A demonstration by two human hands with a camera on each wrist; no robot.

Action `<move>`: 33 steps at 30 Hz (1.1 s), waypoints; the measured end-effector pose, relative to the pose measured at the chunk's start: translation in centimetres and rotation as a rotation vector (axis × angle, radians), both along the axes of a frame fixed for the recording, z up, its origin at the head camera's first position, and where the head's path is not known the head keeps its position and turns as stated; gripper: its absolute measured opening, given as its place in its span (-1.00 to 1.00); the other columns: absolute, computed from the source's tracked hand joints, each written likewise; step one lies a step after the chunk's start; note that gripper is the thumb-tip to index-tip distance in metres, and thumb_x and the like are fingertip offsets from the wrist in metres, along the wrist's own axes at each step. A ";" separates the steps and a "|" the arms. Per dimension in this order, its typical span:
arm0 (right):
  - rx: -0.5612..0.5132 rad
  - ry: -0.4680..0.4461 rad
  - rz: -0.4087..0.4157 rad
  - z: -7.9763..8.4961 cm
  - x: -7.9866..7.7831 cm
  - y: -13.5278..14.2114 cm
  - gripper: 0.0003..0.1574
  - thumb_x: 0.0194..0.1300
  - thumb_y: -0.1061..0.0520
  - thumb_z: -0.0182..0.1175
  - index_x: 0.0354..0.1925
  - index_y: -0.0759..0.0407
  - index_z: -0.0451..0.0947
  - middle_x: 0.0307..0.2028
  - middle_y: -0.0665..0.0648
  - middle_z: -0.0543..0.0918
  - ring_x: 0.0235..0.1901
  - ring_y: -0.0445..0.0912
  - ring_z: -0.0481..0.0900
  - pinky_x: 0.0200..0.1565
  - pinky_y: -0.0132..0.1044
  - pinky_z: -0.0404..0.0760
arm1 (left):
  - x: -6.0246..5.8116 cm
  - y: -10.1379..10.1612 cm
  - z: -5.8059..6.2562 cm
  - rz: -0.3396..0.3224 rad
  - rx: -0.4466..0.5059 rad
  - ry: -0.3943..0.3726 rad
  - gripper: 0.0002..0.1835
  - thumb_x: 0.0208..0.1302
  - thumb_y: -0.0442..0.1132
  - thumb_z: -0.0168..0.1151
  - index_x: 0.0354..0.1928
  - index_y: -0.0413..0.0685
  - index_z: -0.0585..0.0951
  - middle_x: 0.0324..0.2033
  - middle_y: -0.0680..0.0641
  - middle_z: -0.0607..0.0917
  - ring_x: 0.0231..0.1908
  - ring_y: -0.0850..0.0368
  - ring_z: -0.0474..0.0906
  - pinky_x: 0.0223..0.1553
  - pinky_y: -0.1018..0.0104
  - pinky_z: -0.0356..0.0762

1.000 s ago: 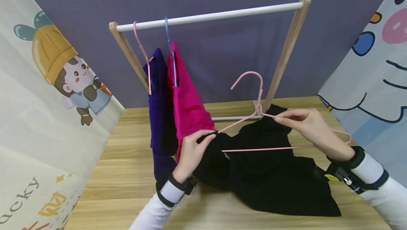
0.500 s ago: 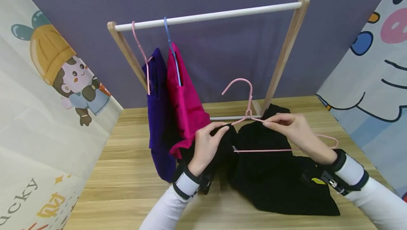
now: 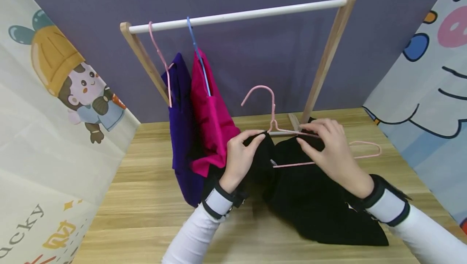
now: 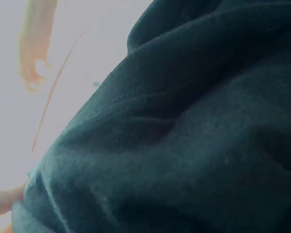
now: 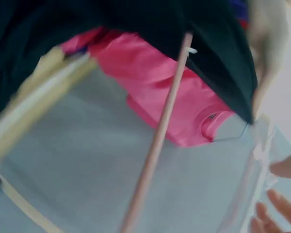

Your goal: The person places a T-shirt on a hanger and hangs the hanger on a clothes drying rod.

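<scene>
Pinched between my left hand's (image 3: 238, 156) thumb and fingers is the edge of a black garment (image 3: 321, 211), whose lower part spreads over the wooden table. One arm of a pink clothes hanger (image 3: 273, 108) runs into the garment beside those fingertips. The hook stands up and curves left, while the other end sticks out to the right. My right hand (image 3: 337, 160) is over the hanger's right side, thumb and fingers apart. In the right wrist view, the hanger's bottom bar (image 5: 157, 136) passes into the black cloth. That cloth (image 4: 184, 126) fills most of the left wrist view.
Behind the hands stands a garment rack with a white rail (image 3: 255, 12) and wooden posts. On its left side hang a purple garment (image 3: 180, 142) on a pink hanger and a magenta garment (image 3: 215, 122) on a blue one. Printed curtains (image 3: 47, 154) flank the table (image 3: 146, 223).
The hanger has moved left, its left arm sliding farther into the black garment. My left hand has shifted right and up with the cloth. My right hand has moved left and released the hanger.
</scene>
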State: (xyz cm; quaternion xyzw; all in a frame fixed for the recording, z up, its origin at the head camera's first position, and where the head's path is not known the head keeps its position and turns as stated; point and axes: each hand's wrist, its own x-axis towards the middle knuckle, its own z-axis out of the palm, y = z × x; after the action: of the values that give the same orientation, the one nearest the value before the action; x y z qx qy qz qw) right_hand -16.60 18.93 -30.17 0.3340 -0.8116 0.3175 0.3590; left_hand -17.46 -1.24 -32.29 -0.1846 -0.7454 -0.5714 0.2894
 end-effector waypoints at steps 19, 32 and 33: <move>0.619 -0.001 0.090 -7.9 3.4 0.1 -0.65 -0.18 0.03 0.34 -0.40 0.18 0.52 -0.51 0.01 0.43 -0.55 -0.16 0.35 -0.57 -0.30 0.36 | 1.4 -1.9 3.0 0.042 0.153 -0.087 -0.89 0.04 -0.43 0.20 -0.36 -0.35 0.59 -0.41 -0.31 0.66 -0.33 0.10 0.56 -0.24 0.14 0.53; 0.391 -0.109 0.095 -2.2 1.8 8.5 -0.68 -0.20 0.22 0.34 -0.38 0.03 0.48 -0.31 -0.01 0.51 -0.34 -0.19 0.47 -0.46 -0.38 0.48 | 0.0 -6.7 -1.4 -0.018 0.169 -0.133 -0.88 0.03 -0.38 0.23 -0.34 -0.25 0.61 -0.40 -0.31 0.65 -0.37 0.19 0.54 -0.33 0.50 0.45; 0.378 -0.117 0.079 -1.9 1.9 8.9 -0.63 -0.23 0.26 0.34 -0.36 0.04 0.49 -0.30 0.00 0.52 -0.32 -0.19 0.47 -0.46 -0.41 0.46 | 0.1 -7.0 -1.6 -0.025 0.175 -0.137 -0.88 0.03 -0.36 0.23 -0.34 -0.24 0.62 -0.40 -0.30 0.65 -0.37 0.18 0.54 -0.32 0.50 0.45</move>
State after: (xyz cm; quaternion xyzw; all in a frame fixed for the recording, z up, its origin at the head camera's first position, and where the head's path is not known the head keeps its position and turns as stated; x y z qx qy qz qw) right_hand -14.73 27.79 -32.07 0.4082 -0.8625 0.1922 0.2291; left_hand -17.41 -8.21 -33.92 -0.1283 -0.7084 -0.6490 0.2458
